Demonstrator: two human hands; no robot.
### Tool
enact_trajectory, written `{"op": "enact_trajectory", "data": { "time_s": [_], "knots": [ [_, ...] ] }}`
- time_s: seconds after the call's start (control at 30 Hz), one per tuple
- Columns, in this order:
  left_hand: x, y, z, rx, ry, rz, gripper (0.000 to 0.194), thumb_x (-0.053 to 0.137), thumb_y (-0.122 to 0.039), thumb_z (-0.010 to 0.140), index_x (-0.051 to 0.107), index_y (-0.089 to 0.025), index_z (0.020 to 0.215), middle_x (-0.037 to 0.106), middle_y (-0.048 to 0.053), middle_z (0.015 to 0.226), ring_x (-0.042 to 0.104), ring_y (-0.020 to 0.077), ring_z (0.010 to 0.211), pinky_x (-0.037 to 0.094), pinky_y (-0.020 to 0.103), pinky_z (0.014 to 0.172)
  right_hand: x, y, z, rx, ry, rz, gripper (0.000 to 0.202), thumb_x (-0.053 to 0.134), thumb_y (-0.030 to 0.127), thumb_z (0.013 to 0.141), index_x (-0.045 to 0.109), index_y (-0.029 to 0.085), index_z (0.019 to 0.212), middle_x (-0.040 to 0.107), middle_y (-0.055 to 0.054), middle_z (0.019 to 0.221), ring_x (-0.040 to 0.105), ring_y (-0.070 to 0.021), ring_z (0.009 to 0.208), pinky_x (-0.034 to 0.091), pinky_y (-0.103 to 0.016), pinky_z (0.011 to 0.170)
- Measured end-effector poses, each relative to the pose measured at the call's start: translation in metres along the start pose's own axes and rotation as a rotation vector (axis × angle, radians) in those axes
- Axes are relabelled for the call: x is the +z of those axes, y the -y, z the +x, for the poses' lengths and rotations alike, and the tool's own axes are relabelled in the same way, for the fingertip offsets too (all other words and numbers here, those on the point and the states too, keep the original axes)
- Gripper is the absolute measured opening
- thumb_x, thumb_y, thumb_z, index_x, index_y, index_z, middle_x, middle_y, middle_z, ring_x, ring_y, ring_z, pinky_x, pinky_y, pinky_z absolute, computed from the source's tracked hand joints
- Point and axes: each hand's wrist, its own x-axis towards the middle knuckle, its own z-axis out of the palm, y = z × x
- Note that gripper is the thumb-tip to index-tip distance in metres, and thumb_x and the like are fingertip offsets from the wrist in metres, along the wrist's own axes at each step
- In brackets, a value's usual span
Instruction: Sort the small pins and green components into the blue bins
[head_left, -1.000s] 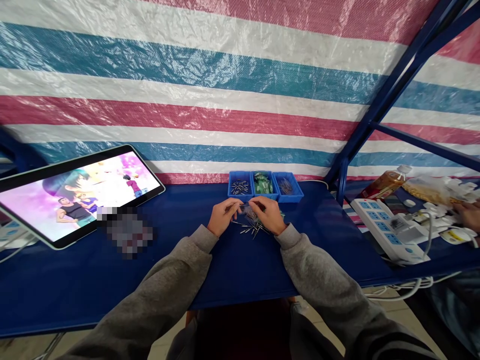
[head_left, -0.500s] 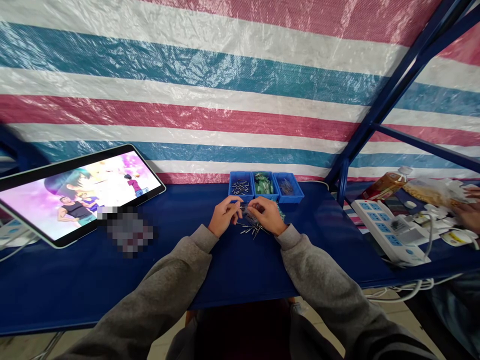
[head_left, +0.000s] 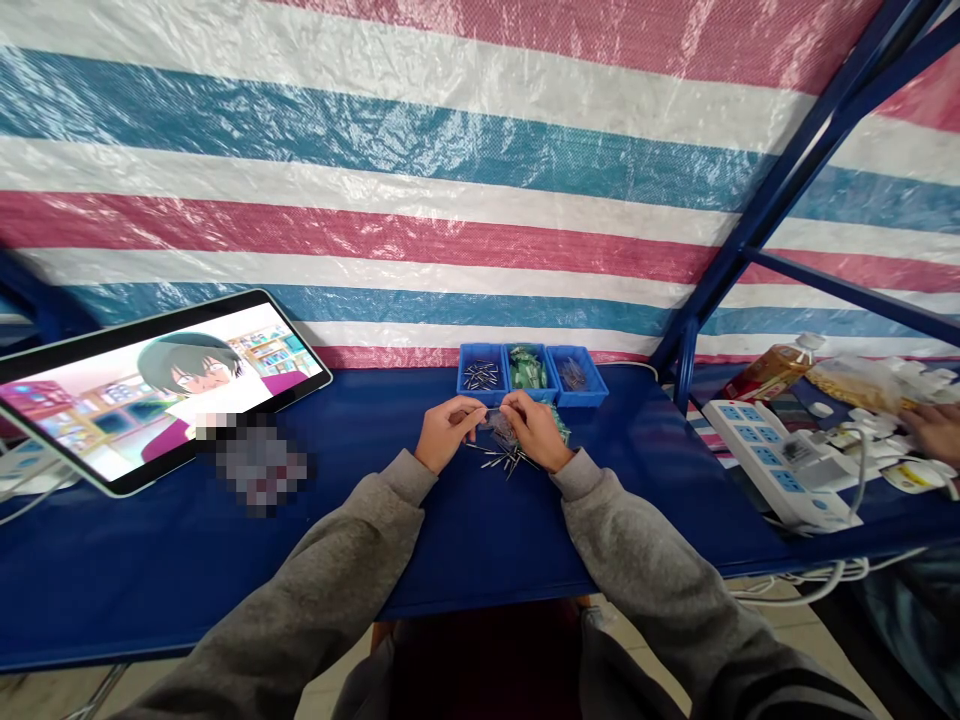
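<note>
Grip narrow: your left hand [head_left: 448, 432] and right hand [head_left: 537, 430] pinch a slender part [head_left: 493, 408] between them, by loose metal pins [head_left: 509, 461].

Over the blue counter [head_left: 487, 550], the left grip [head_left: 445, 432] and the right grip [head_left: 540, 430] are pinching a thin piece [head_left: 493, 408] above scattered slender parts [head_left: 511, 460]; three blue bins [head_left: 583, 399] are sitting behind, and a screen [head_left: 112, 418] is glowing to the left.

Glare on tarp [head_left: 450, 130], scrn [head_left: 120, 420] v. bright, dim under tbl [head_left: 487, 540], edges stretched
</note>
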Motion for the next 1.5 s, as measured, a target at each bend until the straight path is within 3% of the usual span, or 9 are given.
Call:
{"op": "enact_trajectory", "data": {
  "time_s": [0.17,0.37,0.6,0.73,0.97,1.2,1.33,1.5],
  "knots": [
    [-0.0001,-0.0008,-0.0023,0.043,-0.023,0.134,0.036,0.060,-0.046,0.083,0.062,-0.015,0.063,0.061,0.000,0.055,0.051,0.0089,0.042,0.042,0.020,0.043,-0.0004,0.0022,-0.0003,-0.004,-0.008,-0.019,0.026,0.042,0.041,0.096,0.055,0.021,0.084,0.057,0.002,0.059,0.053,-0.0146,0.053,0.037,-0.025,0.057],
    [-0.0011,-0.0014,-0.0017,-0.006,-0.079,0.074,0.041,0.060,-0.049,0.083,0.060,-0.015,0.059,0.056,-0.001,0.048,0.049,0.0079,0.039,0.040,0.019,0.040,0.0018,0.0013,-0.0008,-0.033,0.019,0.045,0.023,0.048,0.041,0.093,0.058,0.021,0.088,0.062,0.002,0.064,0.056,-0.0143,0.055,0.041,-0.025,0.058],
    [0.0004,-0.0017,-0.0001,0.002,-0.078,-0.045,0.035,0.070,-0.046,0.075,0.071,-0.012,0.084,0.068,0.004,0.067,0.053,0.0093,0.045,0.042,0.020,0.040,-0.0016,0.0043,-0.0003,-0.037,-0.032,0.002,0.029,0.041,0.039,0.096,0.058,0.020,0.081,0.057,0.002,0.060,0.054,-0.0142,0.056,0.039,-0.025,0.060],
    [0.0018,-0.0019,-0.0001,0.025,-0.106,-0.047,0.029,0.072,-0.041,0.073,0.073,-0.013,0.081,0.068,0.004,0.067,0.052,0.0093,0.047,0.043,0.022,0.041,-0.0009,0.0049,-0.0005,-0.050,-0.005,-0.004,0.031,0.041,0.040,0.096,0.059,0.020,0.081,0.059,0.001,0.062,0.054,-0.0142,0.057,0.039,-0.025,0.060],
    [0.0004,-0.0041,-0.0002,-0.009,-0.064,-0.135,0.034,0.065,-0.047,0.079,0.062,-0.013,0.085,0.073,0.011,0.085,0.060,0.0126,0.048,0.046,0.024,0.044,0.0026,0.0020,0.0001,-0.072,0.005,-0.050,0.036,0.041,0.042,0.096,0.065,0.020,0.081,0.064,-0.002,0.069,0.056,-0.0145,0.060,0.039,-0.025,0.062],
    [-0.0017,-0.0052,-0.0004,-0.050,-0.036,-0.175,0.033,0.062,-0.047,0.081,0.054,-0.015,0.086,0.073,0.010,0.081,0.064,0.0154,0.047,0.049,0.026,0.045,-0.0007,0.0019,0.0009,-0.020,-0.086,-0.043,0.037,0.041,0.040,0.096,0.064,0.018,0.078,0.059,-0.001,0.059,0.055,-0.0152,0.056,0.038,-0.026,0.059],
    [-0.0014,-0.0044,-0.0006,-0.034,-0.021,-0.162,0.029,0.063,-0.043,0.081,0.057,-0.015,0.085,0.067,0.002,0.067,0.055,0.0106,0.039,0.044,0.024,0.041,-0.0001,0.0017,0.0009,-0.032,-0.100,-0.043,0.036,0.041,0.039,0.096,0.064,0.018,0.078,0.059,-0.001,0.060,0.054,-0.0150,0.056,0.038,-0.026,0.059],
    [-0.0010,-0.0006,-0.0008,-0.013,-0.022,0.047,0.031,0.065,-0.041,0.080,0.070,-0.014,0.093,0.055,-0.003,0.054,0.040,0.0067,0.038,0.032,0.021,0.039,0.0004,0.0020,0.0006,-0.022,-0.103,-0.056,0.038,0.041,0.041,0.096,0.065,0.019,0.078,0.061,-0.001,0.061,0.055,-0.0149,0.057,0.039,-0.026,0.059]
  ]
}}
